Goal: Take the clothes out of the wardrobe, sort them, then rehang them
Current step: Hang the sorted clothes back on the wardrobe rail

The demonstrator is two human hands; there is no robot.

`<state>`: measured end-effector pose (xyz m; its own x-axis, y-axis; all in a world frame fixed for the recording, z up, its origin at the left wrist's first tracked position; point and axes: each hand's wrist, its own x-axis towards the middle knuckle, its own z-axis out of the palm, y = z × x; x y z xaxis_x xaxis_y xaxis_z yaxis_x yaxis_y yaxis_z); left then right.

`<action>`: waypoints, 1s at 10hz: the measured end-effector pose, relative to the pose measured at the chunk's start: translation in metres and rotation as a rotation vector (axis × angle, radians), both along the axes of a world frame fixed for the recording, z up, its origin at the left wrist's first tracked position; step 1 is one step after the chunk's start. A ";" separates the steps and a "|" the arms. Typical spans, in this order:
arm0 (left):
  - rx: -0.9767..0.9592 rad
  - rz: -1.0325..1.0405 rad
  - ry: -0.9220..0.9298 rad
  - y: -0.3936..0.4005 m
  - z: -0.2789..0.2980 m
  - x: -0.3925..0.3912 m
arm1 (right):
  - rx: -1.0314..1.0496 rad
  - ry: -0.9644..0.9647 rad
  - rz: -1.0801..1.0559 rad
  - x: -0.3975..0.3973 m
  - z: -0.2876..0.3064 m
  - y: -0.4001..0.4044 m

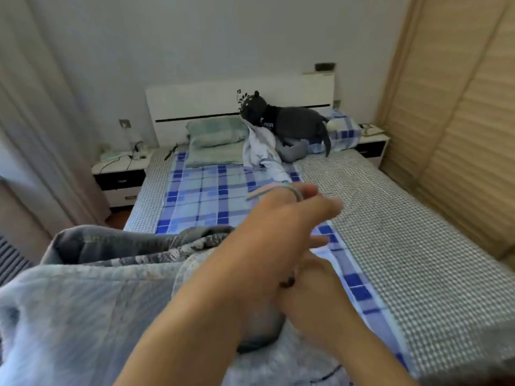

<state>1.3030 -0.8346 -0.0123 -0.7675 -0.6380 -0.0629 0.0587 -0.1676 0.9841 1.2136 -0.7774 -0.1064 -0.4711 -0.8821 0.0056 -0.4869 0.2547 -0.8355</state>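
A heap of clothes [83,316] fills the near left: a pale blue garment with a grey patterned one [145,246] on top. My left hand [278,227] reaches forward over the bed, blurred, and its fingers are hooked round a thin pale-blue hanger [267,190]. Just below its wrist, my right hand [312,296] curls at the edge of the heap with something small and dark by its fingers; its grip is hidden. More clothes [262,149] lie crumpled near the pillows. The wardrobe [459,140] with slatted beige doors stands at the right.
The bed [404,232] has a grey checked cover and a blue plaid sheet [206,190]. A dark plush toy [284,118] lies on the pillows by the white headboard. A nightstand [119,174] with cables stands at the left beside curtains.
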 end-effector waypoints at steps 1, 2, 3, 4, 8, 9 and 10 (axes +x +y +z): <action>-0.421 -0.105 -0.082 0.053 0.053 -0.065 | -0.108 0.202 -0.215 -0.048 0.030 0.067; -0.459 -0.209 0.189 0.091 0.066 -0.107 | -0.162 0.485 -0.423 -0.100 0.063 0.128; -0.600 -0.418 0.255 0.152 0.080 -0.144 | -0.169 0.627 -0.597 -0.150 0.075 0.189; -0.357 -0.502 0.254 0.199 0.073 -0.203 | -0.069 0.610 -0.754 -0.184 0.073 0.248; -0.236 -1.226 0.379 0.279 0.037 -0.465 | 0.088 0.718 -1.431 -0.375 0.072 0.450; -0.250 -0.961 0.386 0.297 0.040 -0.548 | 0.148 0.790 -1.482 -0.408 0.076 0.482; -0.443 -1.022 0.482 0.344 0.046 -0.615 | 0.298 0.872 -1.536 -0.439 0.067 0.517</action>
